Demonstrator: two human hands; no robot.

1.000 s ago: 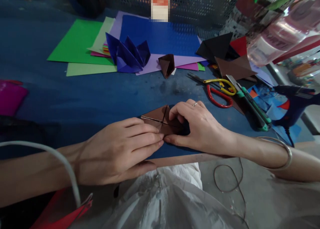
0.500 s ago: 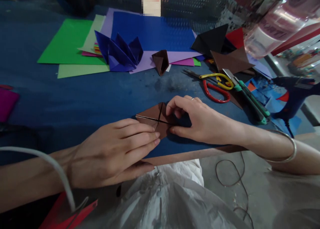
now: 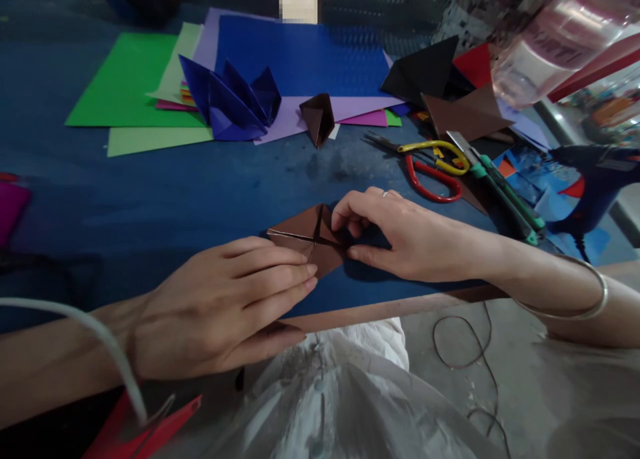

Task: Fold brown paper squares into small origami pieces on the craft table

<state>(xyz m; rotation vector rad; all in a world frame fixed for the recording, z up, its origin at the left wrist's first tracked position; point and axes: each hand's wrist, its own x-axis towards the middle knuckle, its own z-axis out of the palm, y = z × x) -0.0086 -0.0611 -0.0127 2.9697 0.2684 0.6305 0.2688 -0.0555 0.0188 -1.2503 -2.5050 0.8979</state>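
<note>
head view: we see the left hand (image 3: 225, 305) lying flat over the near left part of the folded brown paper (image 3: 326, 255), its straight fingers close together, and the paper sits on the blue table (image 3: 150, 199). the right hand (image 3: 400, 235) curls at the paper's right corner, finger and thumb apart, and we cannot tell if they pinch it. past it we spot scissors (image 3: 409, 148) beside a green box cutter (image 3: 505, 192).
</note>
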